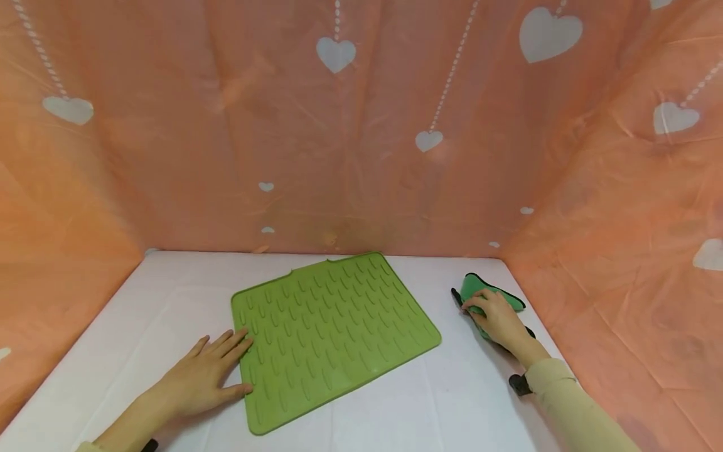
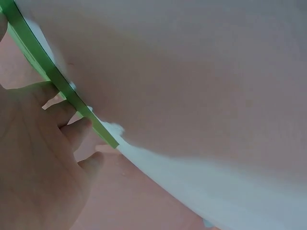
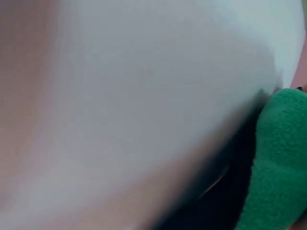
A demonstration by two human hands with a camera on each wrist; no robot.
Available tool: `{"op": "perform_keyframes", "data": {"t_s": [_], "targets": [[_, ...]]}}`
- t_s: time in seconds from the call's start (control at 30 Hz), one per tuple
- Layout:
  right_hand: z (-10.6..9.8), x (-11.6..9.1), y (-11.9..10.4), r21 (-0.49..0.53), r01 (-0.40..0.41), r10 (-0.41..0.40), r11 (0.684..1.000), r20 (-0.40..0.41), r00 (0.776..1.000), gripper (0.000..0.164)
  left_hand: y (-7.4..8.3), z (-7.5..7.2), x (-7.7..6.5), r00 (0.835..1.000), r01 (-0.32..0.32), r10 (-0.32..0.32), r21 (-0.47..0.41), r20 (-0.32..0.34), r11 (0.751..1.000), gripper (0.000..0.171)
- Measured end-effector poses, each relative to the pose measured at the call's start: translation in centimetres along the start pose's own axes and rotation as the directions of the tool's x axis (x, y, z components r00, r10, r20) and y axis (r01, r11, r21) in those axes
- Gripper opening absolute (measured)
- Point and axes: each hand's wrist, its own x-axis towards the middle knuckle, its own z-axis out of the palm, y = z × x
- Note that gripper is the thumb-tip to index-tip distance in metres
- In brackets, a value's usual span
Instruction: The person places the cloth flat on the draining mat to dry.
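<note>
A green silicone mat [image 1: 333, 320] with rows of raised ridges lies at a slant on the white table. My left hand [image 1: 204, 378] rests at its left edge, fingers spread and fairly straight, with the fingertips over the border. In the left wrist view those fingertips meet the mat's thin green edge [image 2: 62, 84]. Off to the right, my right hand [image 1: 499, 319] pinches a folded green cloth [image 1: 473, 286] with black edging. The right wrist view shows the fuzzy green fabric [image 3: 280, 158] close up, while the gripping fingers are mostly hidden there.
Orange curtain sheets [image 1: 361, 157] with white hearts rise behind the table and along both sides. White table surface [image 1: 452, 389] runs between the mat and the cloth. The cloth lies near the table's right edge.
</note>
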Motion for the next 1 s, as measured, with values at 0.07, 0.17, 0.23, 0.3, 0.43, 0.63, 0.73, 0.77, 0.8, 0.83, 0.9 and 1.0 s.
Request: {"op": "perform_keyframes", "data": {"t_s": [0.07, 0.17, 0.23, 0.3, 0.43, 0.63, 0.73, 0.77, 0.8, 0.83, 0.9, 1.0], "targets": [[-0.2, 0.2, 0.2, 0.006, 0.025, -0.025, 1.000, -0.062, 0.998, 0.029, 0.0, -0.1, 0.0, 1.000, 0.000, 0.000, 0.004, -0.005, 1.000, 0.089], [-0.5, 0.5, 0.4, 0.022, 0.058, -0.054, 0.998, -0.140, 0.989, 0.032, 0.0, -0.2, 0.0, 1.000, 0.000, 0.000, 0.010, -0.010, 1.000, 0.089], [-0.8, 0.6, 0.3, 0.032, 0.059, -0.053, 0.998, -0.168, 0.984, 0.032, 0.0, -0.1, 0.0, 1.000, 0.006, -0.006, 0.012, -0.006, 1.000, 0.089], [-1.1, 0.7, 0.1, 0.046, 0.042, -0.032, 0.998, -0.185, 0.982, 0.032, -0.1, -0.1, 0.0, 1.000, 0.003, -0.003, 0.019, -0.007, 1.000, 0.090], [-1.6, 0.9, -0.7, 0.083, -0.011, 0.028, 0.996, -0.213, 0.977, 0.030, 0.1, -0.5, 0.2, 1.000, -0.015, 0.015, 0.030, -0.018, 0.999, 0.091], [-1.9, 2.4, -2.8, 0.153, 0.008, 0.039, 0.988, -0.307, 0.951, 0.027, 0.7, -1.6, 1.7, 0.999, -0.017, 0.017, -0.014, -0.029, 1.000, 0.092], [-1.7, 3.5, -4.2, 0.178, 0.060, 0.011, 0.982, -0.374, 0.927, 0.027, 1.2, -2.1, 3.0, 1.000, -0.007, 0.006, -0.042, -0.028, 0.999, 0.093], [-1.7, 3.9, -4.7, 0.186, 0.080, -0.001, 0.979, -0.394, 0.919, 0.027, 1.3, -2.1, 3.5, 1.000, -0.008, 0.006, -0.047, -0.030, 0.999, 0.094], [-1.6, 4.2, -5.3, 0.193, 0.099, -0.010, 0.976, -0.416, 0.910, 0.026, 1.5, -2.3, 4.0, 0.999, -0.007, 0.005, -0.054, -0.035, 0.999, 0.094], [-1.5, 4.7, -5.9, 0.199, 0.116, -0.018, 0.973, -0.437, 0.899, 0.026, 1.6, -2.5, 4.4, 0.999, -0.005, 0.003, -0.061, -0.040, 0.998, 0.094], [-1.3, 5.5, -7.1, 0.214, 0.150, -0.032, 0.965, -0.472, 0.881, 0.026, 1.9, -2.9, 5.3, 0.999, 0.000, -0.004, -0.084, -0.049, 0.997, 0.094], [-0.6, 6.6, -8.9, 0.240, 0.190, -0.043, 0.952, -0.511, 0.859, 0.025, 2.7, -3.8, 6.5, 0.998, 0.005, -0.013, -0.126, -0.067, 0.992, 0.095]]}}
